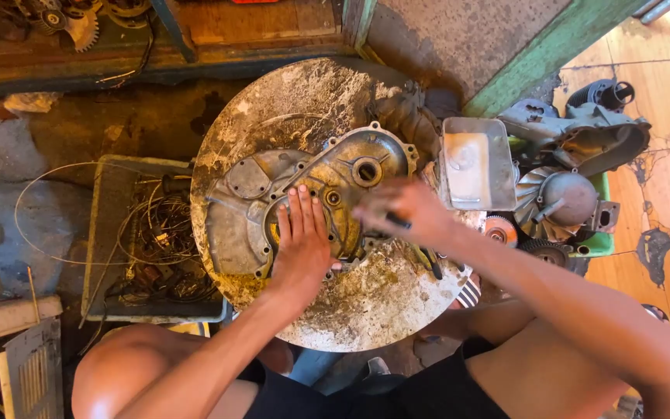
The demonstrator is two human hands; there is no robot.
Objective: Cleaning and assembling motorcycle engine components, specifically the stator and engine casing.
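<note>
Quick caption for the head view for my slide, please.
Left hand pressed flat on a grimy engine cover atop a round metal disc, right hand, blurred, gripping a dark tool.

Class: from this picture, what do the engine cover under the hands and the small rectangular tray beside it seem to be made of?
Engine cover: probably cast metal, dull grey under yellowish grime, with bolt bosses along its edge. Rectangular tray: likely sheet metal, pale grey, semi-shiny, with thin folded walls.

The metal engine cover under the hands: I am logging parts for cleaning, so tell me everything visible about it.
The engine cover is a grimy, yellowish cast-metal casing with bolt lugs round its rim and a round bore near its right end. It lies flat on a stained round board. The left hand presses flat on it; the blurred right hand, holding a dark tool, is at its right edge.
</note>
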